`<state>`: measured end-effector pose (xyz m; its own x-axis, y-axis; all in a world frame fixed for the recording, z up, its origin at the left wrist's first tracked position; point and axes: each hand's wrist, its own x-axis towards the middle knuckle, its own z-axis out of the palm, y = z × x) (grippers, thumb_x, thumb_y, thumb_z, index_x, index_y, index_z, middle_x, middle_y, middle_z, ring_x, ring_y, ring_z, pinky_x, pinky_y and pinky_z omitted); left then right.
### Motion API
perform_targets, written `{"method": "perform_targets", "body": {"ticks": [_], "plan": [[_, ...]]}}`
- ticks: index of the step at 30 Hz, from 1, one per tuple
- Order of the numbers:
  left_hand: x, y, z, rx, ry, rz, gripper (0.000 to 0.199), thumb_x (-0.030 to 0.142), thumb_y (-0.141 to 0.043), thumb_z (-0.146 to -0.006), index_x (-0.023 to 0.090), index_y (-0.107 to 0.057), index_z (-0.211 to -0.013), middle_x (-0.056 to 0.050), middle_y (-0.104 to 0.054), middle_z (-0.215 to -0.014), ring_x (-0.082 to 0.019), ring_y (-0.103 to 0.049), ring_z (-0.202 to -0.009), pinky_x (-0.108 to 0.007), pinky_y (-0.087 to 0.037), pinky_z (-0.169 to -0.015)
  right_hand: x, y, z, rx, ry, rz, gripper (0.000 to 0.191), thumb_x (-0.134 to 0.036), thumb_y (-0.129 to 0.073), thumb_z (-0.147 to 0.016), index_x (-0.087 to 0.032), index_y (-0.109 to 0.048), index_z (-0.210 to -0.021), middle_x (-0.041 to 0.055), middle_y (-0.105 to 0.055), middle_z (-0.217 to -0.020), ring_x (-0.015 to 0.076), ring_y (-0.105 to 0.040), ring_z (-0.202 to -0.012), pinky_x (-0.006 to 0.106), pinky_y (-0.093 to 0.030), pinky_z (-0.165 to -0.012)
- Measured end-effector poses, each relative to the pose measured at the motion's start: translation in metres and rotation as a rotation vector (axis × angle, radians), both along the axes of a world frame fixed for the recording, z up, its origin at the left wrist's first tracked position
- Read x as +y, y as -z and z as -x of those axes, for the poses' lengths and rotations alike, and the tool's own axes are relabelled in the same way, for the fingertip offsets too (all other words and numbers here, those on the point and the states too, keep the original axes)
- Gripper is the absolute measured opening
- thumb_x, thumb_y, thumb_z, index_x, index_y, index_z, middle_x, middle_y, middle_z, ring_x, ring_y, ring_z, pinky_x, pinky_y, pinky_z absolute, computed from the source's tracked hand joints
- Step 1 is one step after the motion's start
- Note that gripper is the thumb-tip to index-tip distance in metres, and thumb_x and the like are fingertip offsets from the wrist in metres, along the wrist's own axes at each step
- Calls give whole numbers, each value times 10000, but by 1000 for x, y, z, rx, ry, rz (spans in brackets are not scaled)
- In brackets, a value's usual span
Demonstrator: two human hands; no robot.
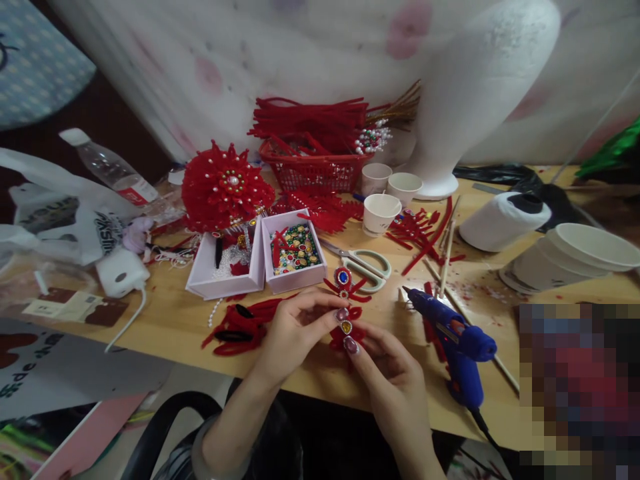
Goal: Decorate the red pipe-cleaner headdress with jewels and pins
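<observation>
Before me, over the table's front edge, both hands pinch a red chenille ornament [354,313] set with a yellow rhinestone [346,327]. My left hand [295,330] has thumb and forefinger at the stone's upper side. Just below, my right hand [397,377] presses its thumb by the stone, its other fingers curled behind. Above the fingertips shows a blue rhinestone [343,277] on red strips; whether it joins the held ornament I cannot tell. Fingers cover part of the ornament. A blue hot glue gun [450,327] lies right of my right hand, and scissors [367,267] lie beyond.
Two lidless boxes hold beads [227,263] and gems [295,250]. Behind stand a red basket [313,173] of chenille stems, paper cups [381,217] and a white foam head form [440,160]. A thread cone [500,220] is at right, a white charger [120,272] at left.
</observation>
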<state>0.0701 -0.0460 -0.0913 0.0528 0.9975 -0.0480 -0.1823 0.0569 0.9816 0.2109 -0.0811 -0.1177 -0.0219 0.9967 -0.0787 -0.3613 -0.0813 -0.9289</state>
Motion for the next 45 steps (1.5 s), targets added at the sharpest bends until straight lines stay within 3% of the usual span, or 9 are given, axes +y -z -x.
{"method": "perform_targets", "body": {"ticks": [7, 19, 23, 25, 29, 34, 41, 45], "plan": [[1, -6, 5, 198, 86, -83, 176, 210, -656, -869, 245, -790, -977, -52, -715, -1016, -164, -661, -992, -249, -501, -888, -1, 1, -1, -36, 7, -10, 189, -286, -754, -828, -299, -767, -1016, 26, -798, -926, 147, -751, -787, 167, -598, -652], [-1, -4, 8, 161, 81, -96, 203, 254, -606, -902, 247, -774, -1015, -58, -692, -1001, -177, -647, -981, -288, -510, -901, -1, 1, 0, -37, 19, 17, 186, -311, -769, -815, -311, -769, -1001, 23, -798, -961, 127, -738, -780, 168, -586, -692], [-7, 0, 10, -4, 4, -96, 163, 249, -656, -870, 260, -768, -988, -50, -653, -1129, -184, -600, -1128, -256, -499, -935, -1, 3, 0, -4, 17, 40, 195, -313, -771, -817, -292, -763, -1011, 29, -796, -937, 131, -736, -756, 177, -584, -675], [-11, 0, 12, -30, -101, -131, 133, 219, -656, -868, 248, -748, -960, -39, -650, -1105, -173, -597, -1131, -245, -488, -953, 0, 5, 0, 2, 13, 56, 211, -325, -768, -820, -275, -757, -1024, 39, -794, -929, 150, -743, -773, 187, -585, -662], [-18, -2, 13, 222, -305, -260, 99, 180, -628, -884, 225, -705, -927, -32, -600, -1030, -150, -605, -1006, -232, -505, -878, 0, 5, 0, -19, 27, 48, 235, -336, -774, -810, -244, -753, -1026, 60, -791, -947, 173, -743, -802, 211, -586, -673], [-19, -3, 9, 432, -192, -290, 201, 113, -574, -878, 238, -706, -964, -49, -548, -1132, -178, -583, -1065, -271, -494, -898, 0, 4, 0, 13, 16, 19, 214, -327, -771, -815, -266, -756, -1019, 40, -792, -937, 153, -735, -792, 216, -586, -712], [-22, 2, 10, 417, -261, -326, 226, 89, -552, -869, 234, -695, -968, -56, -522, -1172, -206, -555, -1154, -347, -434, -1036, 1, 6, 1, 32, 15, 12, 226, -339, -783, -802, -292, -762, -1022, 30, -793, -949, 153, -734, -805, 206, -582, -695], [-21, -1, 15, 369, -145, -317, 233, 111, -598, -853, 256, -706, -1000, -58, -516, -1200, -217, -513, -1227, -334, -420, -1059, 1, 9, 0, 52, 17, 7, 233, -322, -786, -801, -275, -762, -1027, 34, -788, -947, 155, -735, -831, 207, -582, -718]]}}
